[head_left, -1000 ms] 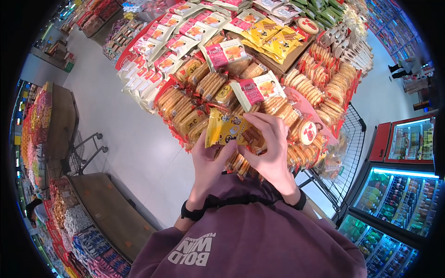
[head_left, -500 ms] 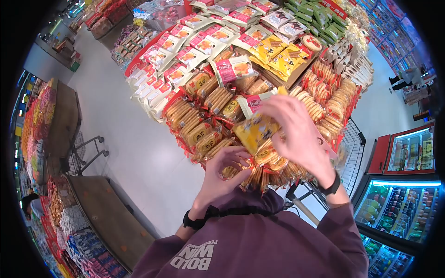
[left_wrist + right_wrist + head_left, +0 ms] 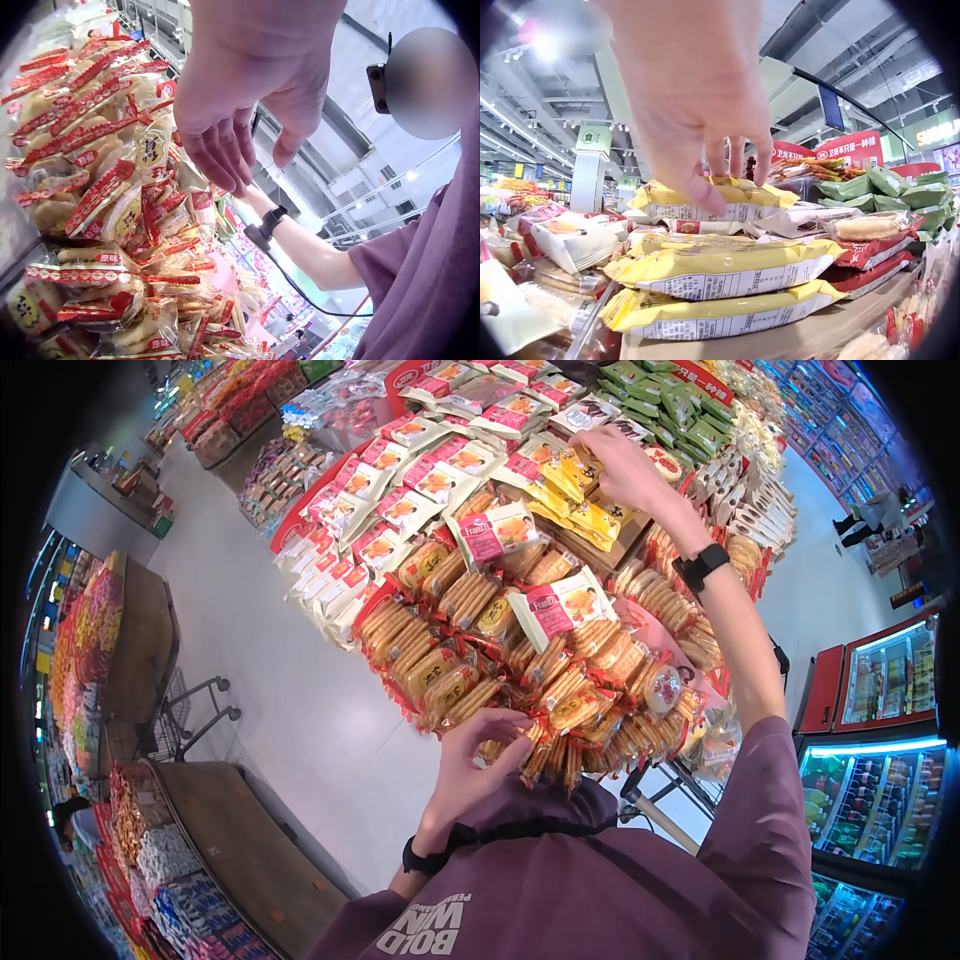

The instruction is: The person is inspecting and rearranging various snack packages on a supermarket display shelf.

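My right hand (image 3: 628, 472) reaches far over the display and pinches a yellow snack packet (image 3: 746, 196), thumb on the near side and fingers over its top edge. The packet is close above a stack of similar yellow packets (image 3: 727, 266) on a brown cardboard base (image 3: 618, 552). Near my body, the left hand (image 3: 472, 758) hovers with loosely bent fingers and holds nothing. Clear bags of round crackers (image 3: 82, 150) with red trim lie beside it in the left wrist view.
White-and-pink packets (image 3: 565, 607) lie on the crackers, with more piled at the back left. Green packets (image 3: 892, 187) fill the back right. A wire cart (image 3: 185, 710) stands left, and lit drink fridges (image 3: 875, 790) line the right.
Both hands were at the yellow packet near my body. The left hand let go and stayed near, while the right hand carried the packet forward to the yellow stack.
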A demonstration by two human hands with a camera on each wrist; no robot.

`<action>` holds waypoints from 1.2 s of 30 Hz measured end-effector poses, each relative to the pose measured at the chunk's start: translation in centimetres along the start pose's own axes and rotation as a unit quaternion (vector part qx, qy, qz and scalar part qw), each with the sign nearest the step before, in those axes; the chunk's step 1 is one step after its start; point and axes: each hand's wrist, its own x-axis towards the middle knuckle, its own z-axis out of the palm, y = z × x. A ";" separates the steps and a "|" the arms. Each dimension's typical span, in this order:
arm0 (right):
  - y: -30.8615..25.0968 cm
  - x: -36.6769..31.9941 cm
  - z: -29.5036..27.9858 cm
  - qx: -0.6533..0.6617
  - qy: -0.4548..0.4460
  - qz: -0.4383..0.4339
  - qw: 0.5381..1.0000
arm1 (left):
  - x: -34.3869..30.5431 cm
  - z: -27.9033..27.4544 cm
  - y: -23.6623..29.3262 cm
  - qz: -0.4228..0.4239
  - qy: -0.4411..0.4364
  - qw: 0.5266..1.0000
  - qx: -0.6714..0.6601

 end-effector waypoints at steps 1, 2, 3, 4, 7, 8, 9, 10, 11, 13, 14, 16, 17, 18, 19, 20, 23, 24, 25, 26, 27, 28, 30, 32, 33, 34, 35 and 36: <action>0.3 0.3 0.3 -0.010 0.005 -0.007 1.000 | 0.0 -0.1 -0.1 0.009 0.002 1.000 0.007; 0.5 0.4 0.7 -0.020 0.009 -0.014 1.000 | 0.0 -0.1 -0.1 0.001 0.006 1.000 -0.004; 0.5 0.5 0.8 -0.011 -0.007 0.000 1.000 | -0.1 -0.2 0.0 -0.008 0.010 1.000 -0.015; 0.4 0.4 0.9 -0.002 -0.023 0.013 1.000 | -0.1 -0.2 0.1 -0.017 0.014 0.999 -0.027; -0.2 -0.4 2.3 -0.028 -0.053 0.022 0.998 | 0.0 -0.2 0.2 -0.046 0.022 0.998 -0.022; -0.4 -0.9 2.7 -0.047 -0.060 0.021 0.997 | 0.0 -0.1 0.2 -0.038 0.017 0.999 -0.018; -0.5 -0.7 2.5 -0.050 -0.078 0.031 0.995 | 0.2 0.0 0.2 -0.029 0.013 0.999 -0.014; -0.7 -0.7 2.3 -0.046 -0.081 0.028 0.995 | 0.3 0.0 0.2 -0.020 0.009 1.000 -0.010; -0.9 -0.7 2.0 -0.043 -0.082 0.026 0.995 | 0.3 0.0 0.2 -0.021 0.005 1.000 -0.011; -0.9 -1.0 1.7 -0.049 -0.040 0.001 0.998 | 0.4 0.1 0.4 -0.023 -0.005 1.000 -0.013; -1.0 -1.1 1.6 -0.058 0.003 -0.024 0.998 | 0.5 0.2 0.4 -0.020 -0.006 1.000 -0.014; -2.5 -1.1 0.4 -0.033 0.040 -0.032 0.998 | 0.4 0.1 0.2 -0.016 -0.006 1.000 -0.017; -4.0 -1.5 -1.2 -0.001 0.035 -0.015 0.999 | 0.4 0.1 0.1 -0.017 -0.007 1.000 -0.017; -5.9 -2.0 -2.8 0.031 0.029 0.003 0.999 | 0.5 -0.1 0.1 -0.017 -0.008 1.000 -0.018; -7.1 -2.7 -3.4 0.076 0.004 0.015 0.997 | 0.5 -0.1 0.0 -0.018 -0.010 1.000 -0.020; -8.0 -3.6 -3.5 0.111 -0.056 0.000 0.992 | 0.4 -0.1 -0.1 -0.020 -0.010 1.000 -0.017; -10.3 -6.3 -3.6 0.185 -0.184 -0.038 0.965 | 0.5 -0.1 -0.2 -0.038 -0.009 0.999 -0.021; -10.8 -7.4 -3.4 0.191 -0.195 -0.045 0.961 | 0.6 -0.1 0.1 -0.052 -0.009 0.998 -0.030; -10.9 -8.2 -3.1 0.197 -0.206 -0.051 0.957 | 0.7 -0.1 0.2 -0.067 -0.010 0.997 -0.040; -10.7 -8.8 -2.4 0.199 -0.208 -0.049 0.956 | 0.7 -0.1 0.0 -0.073 -0.003 0.995 -0.065; -10.6 -9.4 -1.8 0.201 -0.210 -0.047 0.956 | 0.7 -0.1 -0.4 -0.079 0.003 0.993 -0.090; -10.6 -9.8 -1.4 0.202 -0.213 -0.044 0.955 | 0.7 0.0 -0.6 -0.084 0.010 0.990 -0.115; -10.8 -10.2 -1.6 0.183 -0.181 -0.043 0.965 | 0.8 0.2 -0.2 -0.073 0.023 0.988 -0.131; -11.6 -10.2 -3.1 0.157 -0.141 -0.043 0.977 | 0.8 0.3 -0.3 -0.056 0.034 0.989 -0.131; -12.4 -10.2 -4.1 0.162 -0.131 -0.038 0.977 | 0.8 0.3 -0.7 -0.044 0.038 0.991 -0.122; -13.3 -10.2 -5.2 0.166 -0.122 -0.034 0.978 | 0.8 0.2 -0.8 -0.031 0.043 0.992 -0.113; -14.2 -10.4 -6.0 0.170 -0.112 -0.030 0.979 | 1.0 0.3 -0.6 -0.028 0.050 0.989 -0.133; -15.2 -10.8 -6.4 0.177 -0.122 -0.023 0.976 | 1.2 0.6 -0.2 -0.026 0.058 0.986 -0.153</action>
